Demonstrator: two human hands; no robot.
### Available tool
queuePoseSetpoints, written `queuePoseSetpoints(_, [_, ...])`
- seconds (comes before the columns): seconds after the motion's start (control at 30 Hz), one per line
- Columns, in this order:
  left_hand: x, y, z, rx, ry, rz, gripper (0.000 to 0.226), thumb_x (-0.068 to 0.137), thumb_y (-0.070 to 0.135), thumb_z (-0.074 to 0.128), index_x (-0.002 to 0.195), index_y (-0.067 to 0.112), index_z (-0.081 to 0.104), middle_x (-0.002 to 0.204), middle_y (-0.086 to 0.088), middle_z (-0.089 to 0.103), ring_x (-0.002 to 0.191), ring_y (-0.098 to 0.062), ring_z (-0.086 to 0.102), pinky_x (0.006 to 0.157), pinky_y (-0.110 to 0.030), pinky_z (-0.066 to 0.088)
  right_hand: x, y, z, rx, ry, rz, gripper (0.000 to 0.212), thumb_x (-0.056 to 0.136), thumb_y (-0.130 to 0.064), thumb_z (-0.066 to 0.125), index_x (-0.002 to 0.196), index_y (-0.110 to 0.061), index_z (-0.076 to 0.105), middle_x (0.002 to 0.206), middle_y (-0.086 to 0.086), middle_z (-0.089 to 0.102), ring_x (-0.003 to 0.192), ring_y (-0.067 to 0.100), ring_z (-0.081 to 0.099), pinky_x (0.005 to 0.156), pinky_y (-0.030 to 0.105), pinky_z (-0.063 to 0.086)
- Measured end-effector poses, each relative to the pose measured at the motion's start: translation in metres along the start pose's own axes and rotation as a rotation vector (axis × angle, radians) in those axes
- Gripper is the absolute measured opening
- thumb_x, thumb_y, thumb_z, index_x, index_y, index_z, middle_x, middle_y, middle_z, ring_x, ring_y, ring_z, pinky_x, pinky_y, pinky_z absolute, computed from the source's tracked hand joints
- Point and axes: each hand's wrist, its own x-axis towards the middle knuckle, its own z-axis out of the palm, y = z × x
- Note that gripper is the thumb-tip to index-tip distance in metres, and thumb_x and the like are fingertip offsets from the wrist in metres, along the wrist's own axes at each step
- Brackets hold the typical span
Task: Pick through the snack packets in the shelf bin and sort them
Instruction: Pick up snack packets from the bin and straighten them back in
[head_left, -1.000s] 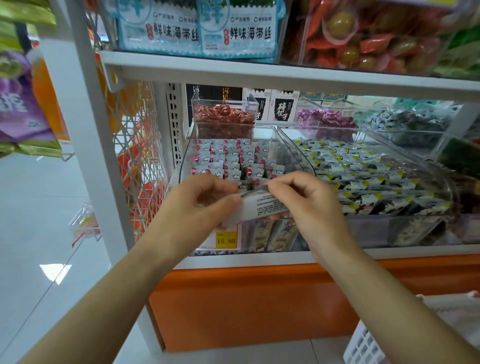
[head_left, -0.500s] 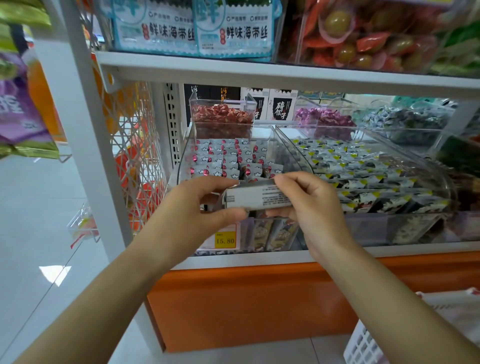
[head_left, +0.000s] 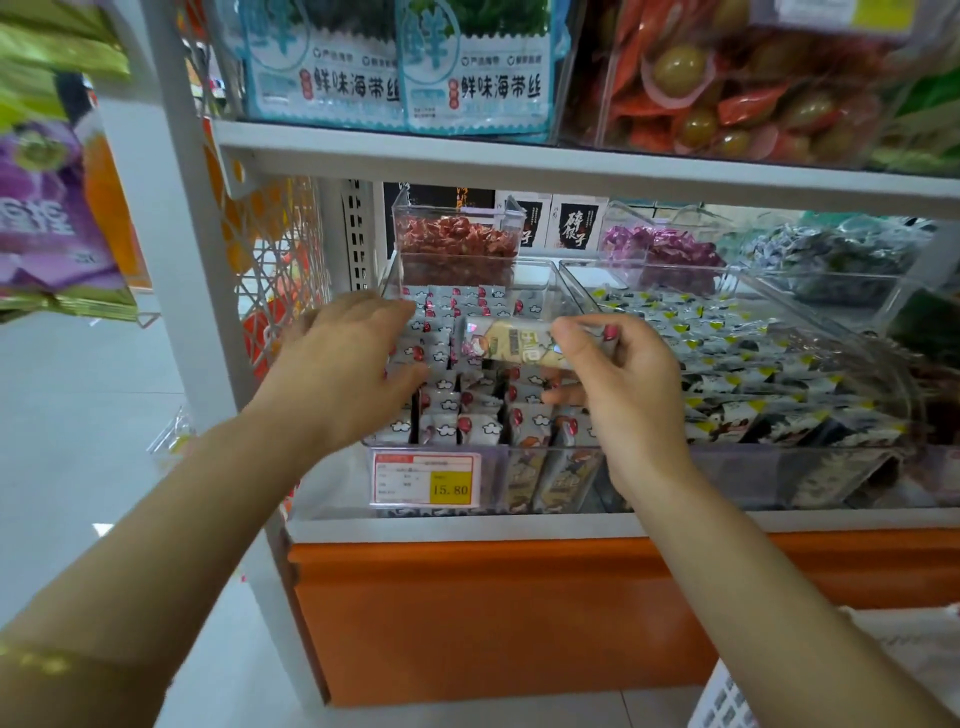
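Shelf bin (head_left: 537, 265) price tag (head_left: 426, 479) reads 15.80; right hand (head_left: 628, 395) pinches snack packet (head_left: 511, 340).

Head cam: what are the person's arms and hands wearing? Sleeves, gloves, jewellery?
The left hand and right hand are gloveless, with no rings visible. Neither forearm shows a sleeve. A thin gold-coloured band, blurred, crosses the left forearm at the frame's lower-left edge.

my left hand (head_left: 353, 364) lay palm down, fingers straight and loosely spread toward 2 o'clock, its forearm running in from 7 o'clock. my right hand (head_left: 623, 379) rose from 5 o'clock, thumb and curled fingers pinching a snack packet (head_left: 511, 343) at its 9 o'clock side.
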Motion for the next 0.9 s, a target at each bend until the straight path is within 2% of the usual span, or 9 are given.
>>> queuePoseSetpoints(0.17, [0.048,0.0,0.012,0.225,-0.333,0.052,0.046,0.098,0.031,0.027,0.141,0.016,0.034,0.154,-0.008,0.024,0.145,-0.016,0.007,0.115,-0.052,0.001,0.007,0.006,0.005,0.043,0.016,-0.004,0.016,0.089,-0.02,0.062,0.104,-0.015,0.056,0.081,-0.008,0.05,0.058,0.006,0.065,0.055,0.018,0.054])
queuePoseSetpoints(0.3, [0.06,-0.003,0.019,0.362,-0.451,0.079,0.048,0.1,0.036,0.015,0.145,0.024,0.026,0.156,-0.006,0.019,0.145,-0.018,0.005,0.114,-0.056,-0.001,0.011,0.012,0.005,0.086,0.037,0.01,0.017,0.089,-0.019,0.061,0.105,-0.016,0.055,0.08,-0.009,0.05,0.063,0.011,0.067,0.057,0.014,0.052])
queuePoseSetpoints(0.43, [0.062,-0.003,0.021,0.396,-0.455,0.075,0.05,0.099,0.043,0.015,0.14,0.024,0.035,0.147,-0.007,0.038,0.139,-0.023,0.027,0.113,-0.055,0.008,0.013,0.015,0.009,0.109,0.04,0.014,0.022,0.089,-0.018,0.06,0.109,-0.012,0.054,0.08,-0.001,0.049,0.062,0.012,0.066,0.056,0.013,0.05])
queuePoseSetpoints(0.53, [0.057,-0.002,0.018,0.348,-0.422,0.056,0.048,0.098,0.041,0.02,0.133,0.019,0.043,0.134,-0.012,0.049,0.129,-0.026,0.039,0.112,-0.052,0.015,0.015,0.015,0.013,0.113,0.022,0.043,0.02,0.09,-0.018,0.061,0.108,-0.015,0.054,0.085,0.0,0.05,0.062,0.009,0.066,0.065,0.025,0.058])
queuePoseSetpoints(0.6, [0.049,-0.003,0.016,0.296,-0.393,0.062,0.045,0.096,0.04,0.023,0.129,0.018,0.045,0.13,-0.013,0.052,0.127,-0.026,0.04,0.113,-0.051,0.013,0.019,0.013,0.018,0.095,0.028,0.032,0.017,0.089,-0.018,0.062,0.105,-0.017,0.054,0.087,-0.001,0.053,0.063,0.01,0.067,0.069,0.031,0.059])
queuePoseSetpoints(0.7, [0.034,-0.004,0.016,0.259,-0.348,0.081,0.048,0.094,0.04,0.024,0.133,0.019,0.042,0.133,-0.011,0.049,0.131,-0.023,0.035,0.114,-0.051,0.007,0.036,0.007,0.036,0.053,0.023,-0.058,0.019,0.088,-0.013,0.064,0.103,-0.013,0.051,0.084,-0.004,0.053,0.071,0.018,0.067,0.064,0.025,0.058])
queuePoseSetpoints(0.8, [0.023,-0.001,0.018,0.272,-0.312,0.087,0.05,0.094,0.038,0.019,0.133,0.017,0.042,0.133,-0.009,0.049,0.132,-0.021,0.03,0.113,-0.051,0.007,0.061,0.008,0.067,-0.142,-0.075,-0.136,0.02,0.086,-0.014,0.066,0.095,-0.011,0.049,0.087,0.003,0.056,0.082,0.027,0.064,0.074,0.033,0.056])
queuePoseSetpoints(0.87, [0.018,0.002,0.019,0.273,-0.293,0.091,0.048,0.093,0.037,0.019,0.131,0.018,0.043,0.132,-0.007,0.05,0.132,-0.02,0.028,0.114,-0.051,0.007,0.077,0.012,0.086,-0.36,-0.19,-0.159,0.022,0.085,-0.019,0.067,0.096,-0.009,0.051,0.098,0.009,0.058,0.083,0.018,0.056,0.07,0.02,0.049])
queuePoseSetpoints(0.9, [0.015,0.002,0.019,0.246,-0.275,0.097,0.047,0.093,0.037,0.02,0.13,0.019,0.043,0.132,-0.006,0.049,0.132,-0.019,0.028,0.115,-0.051,0.008,0.083,0.015,0.094,-0.461,-0.257,-0.178,0.025,0.083,-0.022,0.068,0.099,-0.009,0.053,0.101,0.01,0.059,0.084,0.015,0.053,0.069,0.02,0.045])
